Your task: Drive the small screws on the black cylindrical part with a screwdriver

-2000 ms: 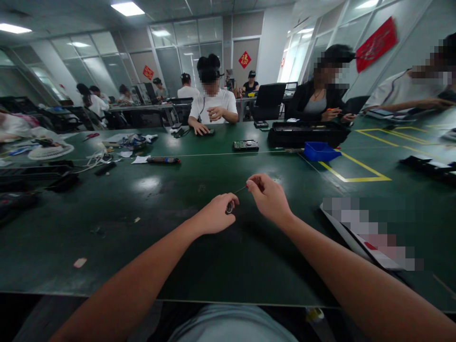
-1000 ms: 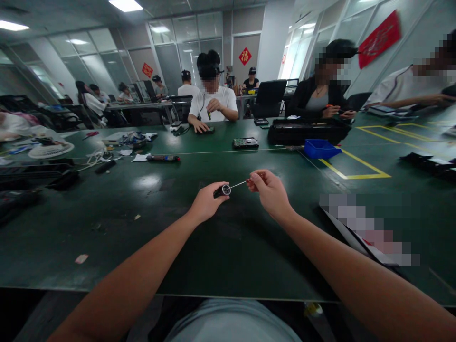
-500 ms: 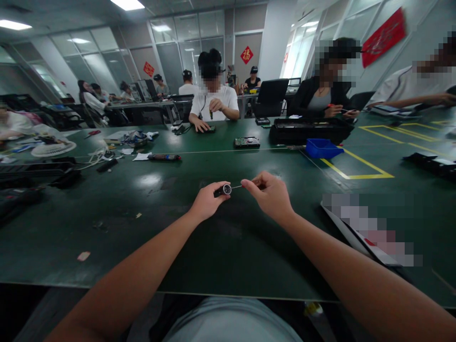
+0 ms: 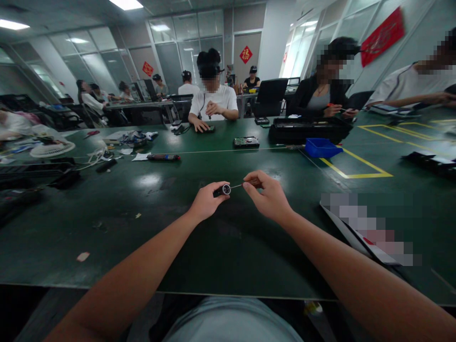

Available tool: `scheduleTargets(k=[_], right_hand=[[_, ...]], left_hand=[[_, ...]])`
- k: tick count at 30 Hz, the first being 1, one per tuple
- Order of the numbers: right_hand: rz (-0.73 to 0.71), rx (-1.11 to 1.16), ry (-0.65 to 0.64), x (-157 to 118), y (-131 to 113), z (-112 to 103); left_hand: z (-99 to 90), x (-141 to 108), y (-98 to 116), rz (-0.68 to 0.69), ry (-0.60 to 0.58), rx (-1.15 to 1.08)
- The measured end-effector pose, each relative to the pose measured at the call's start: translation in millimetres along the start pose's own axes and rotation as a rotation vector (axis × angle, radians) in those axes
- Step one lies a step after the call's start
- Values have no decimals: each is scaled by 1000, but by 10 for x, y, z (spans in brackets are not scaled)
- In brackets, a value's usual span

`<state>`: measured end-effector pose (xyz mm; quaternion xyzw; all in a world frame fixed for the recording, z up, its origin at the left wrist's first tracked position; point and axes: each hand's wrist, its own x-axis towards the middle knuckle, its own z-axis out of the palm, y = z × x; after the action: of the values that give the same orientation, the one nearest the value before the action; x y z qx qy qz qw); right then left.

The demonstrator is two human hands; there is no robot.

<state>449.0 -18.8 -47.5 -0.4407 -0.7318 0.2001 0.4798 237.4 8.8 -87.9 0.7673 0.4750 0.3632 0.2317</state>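
My left hand (image 4: 206, 202) is closed round a small black cylinder (image 4: 223, 190). The cylinder's round end has a silver rim and faces me; most of its body is behind my fingers. In my right hand (image 4: 269, 192) is a screwdriver (image 4: 253, 182) with a reddish-brown handle, gripped between thumb and fingers. Its thin shaft points left, and the tip meets or lies just beside the cylinder's rim; I cannot tell which. Both hands are above the green table (image 4: 228, 256).
Ahead lie a hard drive (image 4: 246, 142), a blue bin (image 4: 322, 147) and a long black casing (image 4: 309, 129). A dark tool-like rod (image 4: 164, 157) and cables (image 4: 98, 156) are farther left. A pale flat object (image 4: 363, 232) lies right. A co-worker (image 4: 213, 102) sits opposite.
My right thumb and fingers have shifted slightly on the screwdriver, so more of its handle shows. My left hand and the cylinder have hardly moved.
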Motion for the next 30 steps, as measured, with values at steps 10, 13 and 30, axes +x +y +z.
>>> scheduleTargets(k=[10, 13, 30], right_hand=[[71, -125, 34, -2, -37, -19], [68, -114, 32, -17, -45, -17], [49, -61, 116, -29, -28, -8]], left_hand=[[-11, -9, 23, 0, -6, -1], [-9, -10, 29, -7, -12, -1], [-33, -8, 80, -13, 23, -22]])
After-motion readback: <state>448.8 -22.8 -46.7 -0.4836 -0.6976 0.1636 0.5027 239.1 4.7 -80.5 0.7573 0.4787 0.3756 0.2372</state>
